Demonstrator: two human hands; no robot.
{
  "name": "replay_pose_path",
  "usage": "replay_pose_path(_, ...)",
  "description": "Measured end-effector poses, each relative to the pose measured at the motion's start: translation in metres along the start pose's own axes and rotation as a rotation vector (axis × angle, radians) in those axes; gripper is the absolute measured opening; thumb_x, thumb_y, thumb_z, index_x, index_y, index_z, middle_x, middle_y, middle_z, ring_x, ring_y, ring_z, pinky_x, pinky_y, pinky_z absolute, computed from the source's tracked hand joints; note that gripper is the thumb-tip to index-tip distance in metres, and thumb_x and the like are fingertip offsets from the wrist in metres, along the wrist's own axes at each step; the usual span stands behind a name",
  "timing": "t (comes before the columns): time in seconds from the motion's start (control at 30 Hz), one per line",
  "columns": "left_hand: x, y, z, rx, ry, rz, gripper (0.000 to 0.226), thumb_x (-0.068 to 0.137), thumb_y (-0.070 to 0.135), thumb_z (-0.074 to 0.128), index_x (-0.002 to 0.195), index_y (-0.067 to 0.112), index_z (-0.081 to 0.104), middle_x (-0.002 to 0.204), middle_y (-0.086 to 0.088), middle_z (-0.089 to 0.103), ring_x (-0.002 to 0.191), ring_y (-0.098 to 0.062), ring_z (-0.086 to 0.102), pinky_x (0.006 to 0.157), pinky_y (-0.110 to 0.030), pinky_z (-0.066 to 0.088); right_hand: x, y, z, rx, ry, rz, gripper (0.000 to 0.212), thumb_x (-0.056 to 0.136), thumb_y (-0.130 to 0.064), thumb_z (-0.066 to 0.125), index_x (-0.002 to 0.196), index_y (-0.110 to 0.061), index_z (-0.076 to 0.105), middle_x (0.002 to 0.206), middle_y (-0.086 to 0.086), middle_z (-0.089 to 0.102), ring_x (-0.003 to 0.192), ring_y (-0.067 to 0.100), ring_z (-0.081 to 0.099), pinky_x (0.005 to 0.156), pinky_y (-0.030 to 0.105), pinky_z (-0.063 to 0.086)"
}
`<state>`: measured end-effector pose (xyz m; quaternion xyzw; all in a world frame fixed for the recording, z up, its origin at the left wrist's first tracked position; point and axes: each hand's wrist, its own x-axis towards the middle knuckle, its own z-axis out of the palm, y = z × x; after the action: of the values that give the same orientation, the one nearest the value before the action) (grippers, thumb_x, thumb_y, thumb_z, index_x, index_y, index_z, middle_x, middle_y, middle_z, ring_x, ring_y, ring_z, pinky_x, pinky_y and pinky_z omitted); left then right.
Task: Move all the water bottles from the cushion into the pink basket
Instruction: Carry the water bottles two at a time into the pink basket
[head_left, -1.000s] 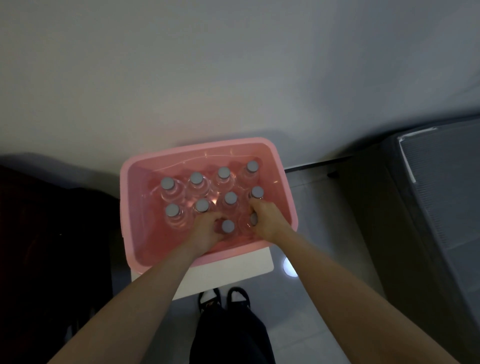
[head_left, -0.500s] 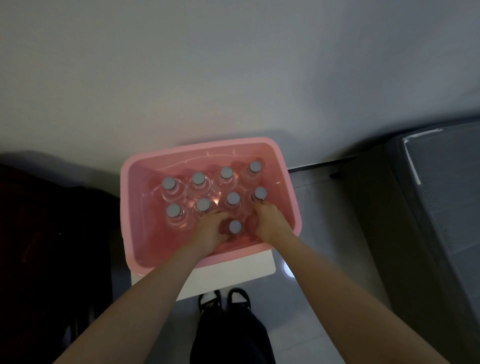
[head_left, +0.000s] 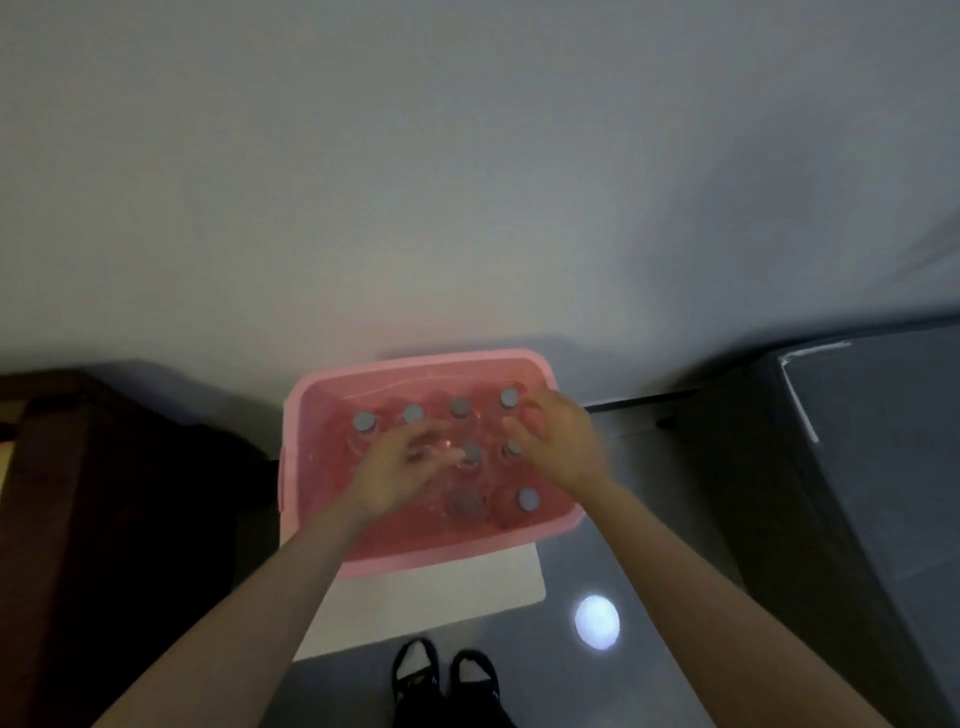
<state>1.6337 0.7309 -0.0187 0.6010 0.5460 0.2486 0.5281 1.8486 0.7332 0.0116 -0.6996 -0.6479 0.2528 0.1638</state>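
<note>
Head view: both hands hover over the pink basket (head_left: 415, 564), apart from each other. Fingers are loose & spread, gripping nothing as far as the blur lets me tell. The left hand (head_left: 395, 470) is over the middle of the load, the right hand (head_left: 561, 441) over the far right corner. The water bottles (head_left: 528, 500) stand upright inside, grey caps up: a row beyond the fingertips, a couple btw the hands, two nearer the right wrist. The basket sits on a low white worktop (head_left: 431, 597).

Looks like the let-go end of a placement. The cushion isn't in shot, so I can't tell if any bottles are left. To do it well, lift the hands straight up w/o brushing caps. The bottles are packed close, so one knock prob tips its neighbours. Free room lies left of the left hand & under its wrist, so any further bottles should go there, base first.
</note>
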Motion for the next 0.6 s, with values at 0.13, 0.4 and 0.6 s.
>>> replay_pose_path(0.13,-0.029,0.072,-0.062,-0.155,0.391,0.11,0.025,0.094,0.024,0.056,0.115,0.016,0.067,0.113,0.007,0.069,0.105,0.004,0.06,0.091,-0.008,0.043,0.002,-0.062,-0.059,0.067,0.17,-0.2,0.035,0.093,-0.036,0.056,0.121,-0.015,0.06,0.127,0.003,0.06,0.123,0.02,0.049,0.099,0.033,0.04)
replay_pose_path(0.4,-0.193,0.17,-0.14,-0.033,0.878,0.294,0.035,0.098,0.028,0.048,0.129,0.014,0.058,0.13,0.005,0.059,0.121,0.0,0.05,0.094,0.0,0.034,-0.057,-0.18,-0.154,0.003,0.281,-0.665,0.046,0.096,-0.045,0.046,0.133,-0.02,0.053,0.15,0.006,0.041,0.144,0.022,0.024,0.117,0.046,0.023)
replay_pose_path(0.6,-0.372,0.172,-0.133,0.099,1.172,0.261,0.038,0.097,0.043,0.046,0.133,0.034,0.052,0.131,0.023,0.054,0.122,0.015,0.043,0.1,-0.014,0.033,-0.141,-0.239,-0.159,0.07,0.24,-0.92,0.046,0.095,-0.043,0.049,0.133,-0.019,0.053,0.149,0.007,0.042,0.143,0.023,0.026,0.118,0.042,0.022)
